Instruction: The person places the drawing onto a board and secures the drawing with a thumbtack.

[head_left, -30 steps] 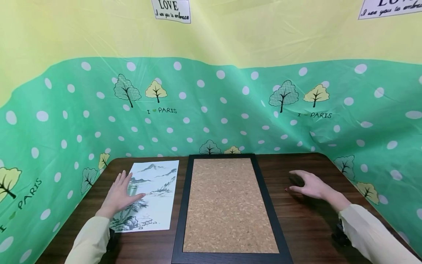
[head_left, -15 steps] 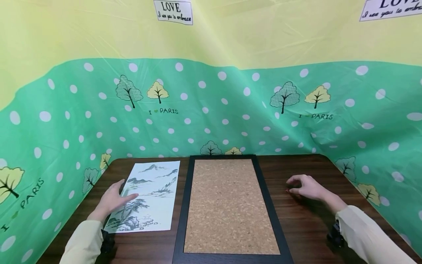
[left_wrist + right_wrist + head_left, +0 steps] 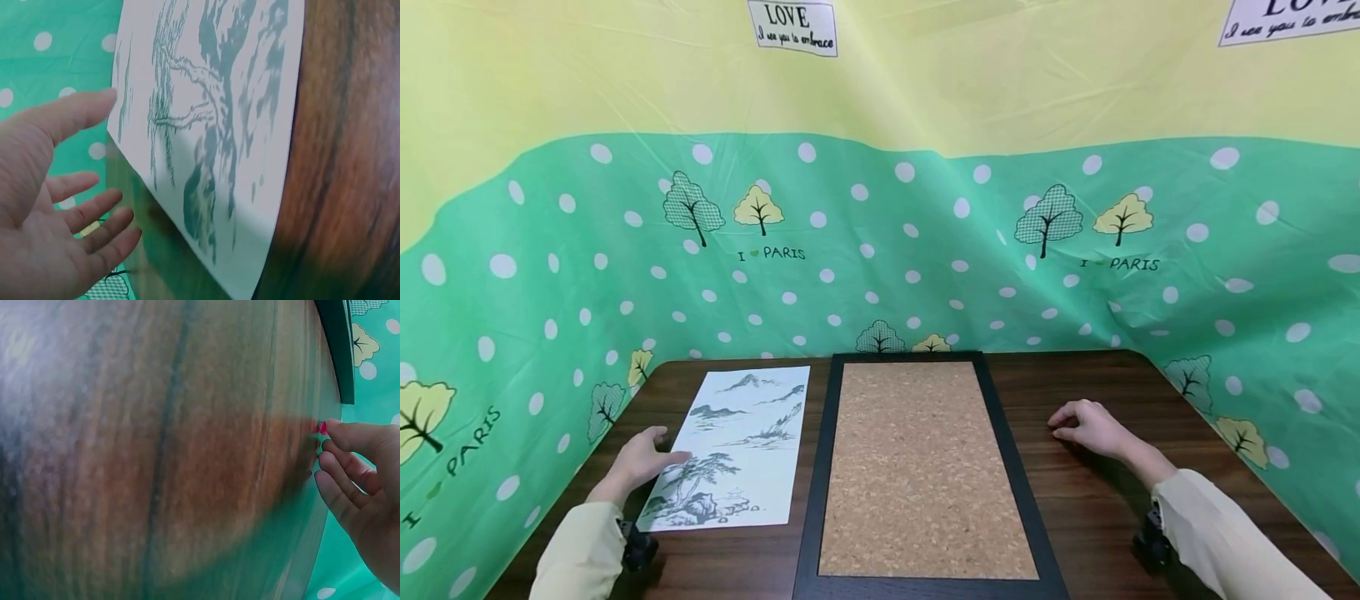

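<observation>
My left hand is beside the left edge of a white sheet printed with a grey-green mountain and tree landscape. Its thumb overlaps that edge in the head view. The left wrist view shows the fingers apart and the palm holding nothing. Over the table's right side, my right hand has its fingertips drawn together, low over the wood. At its thumb tip in the right wrist view is a small pink-red piece, pinched; its kind does not show.
Between the hands lies a cork board with a black frame, on a dark wooden table. A green and yellow printed cloth hangs behind the table and along its sides.
My left hand has drawn back and down-left off the sheet, uncovering more of the print. The right hand's fingers have closed together over the small red piece, now hidden in the head view.
</observation>
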Motion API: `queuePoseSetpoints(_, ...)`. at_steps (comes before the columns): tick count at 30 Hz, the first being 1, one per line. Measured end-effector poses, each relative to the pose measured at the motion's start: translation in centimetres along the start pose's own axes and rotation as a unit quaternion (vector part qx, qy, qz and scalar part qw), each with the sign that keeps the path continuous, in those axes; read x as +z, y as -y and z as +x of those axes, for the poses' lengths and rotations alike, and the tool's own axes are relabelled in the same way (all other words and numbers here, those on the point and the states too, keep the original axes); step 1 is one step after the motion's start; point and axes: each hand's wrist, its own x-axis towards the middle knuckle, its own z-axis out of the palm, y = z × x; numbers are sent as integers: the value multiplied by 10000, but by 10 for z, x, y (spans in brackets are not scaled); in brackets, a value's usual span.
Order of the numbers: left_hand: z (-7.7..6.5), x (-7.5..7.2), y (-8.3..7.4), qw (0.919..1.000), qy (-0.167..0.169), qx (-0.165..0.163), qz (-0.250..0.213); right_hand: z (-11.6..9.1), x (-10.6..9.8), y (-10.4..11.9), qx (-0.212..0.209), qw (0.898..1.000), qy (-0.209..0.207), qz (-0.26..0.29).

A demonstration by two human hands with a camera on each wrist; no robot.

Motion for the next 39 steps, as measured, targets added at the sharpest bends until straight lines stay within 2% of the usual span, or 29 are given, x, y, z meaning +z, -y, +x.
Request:
queuePoseSetpoints(5,0,5,-1,9998,41,-164,-91,1,2,-1,46,9999,-37,-123)
queuePoseSetpoints(14,0,9,-9,9993,-57,-375,78,1,6,0,78,10000,25,-46)
queuePoseSetpoints(22,-2,14,-11,9949,-129,-853,-517,2,10,1,206,9998,-6,19)
queuePoseSetpoints(29,-2,15,-14,9871,-295,-1269,-928,1,10,2,298,9995,-20,100)
queuePoseSetpoints(39,0,18,-16,9797,-561,-1490,-1216,0,10,2,293,9995,-87,84)
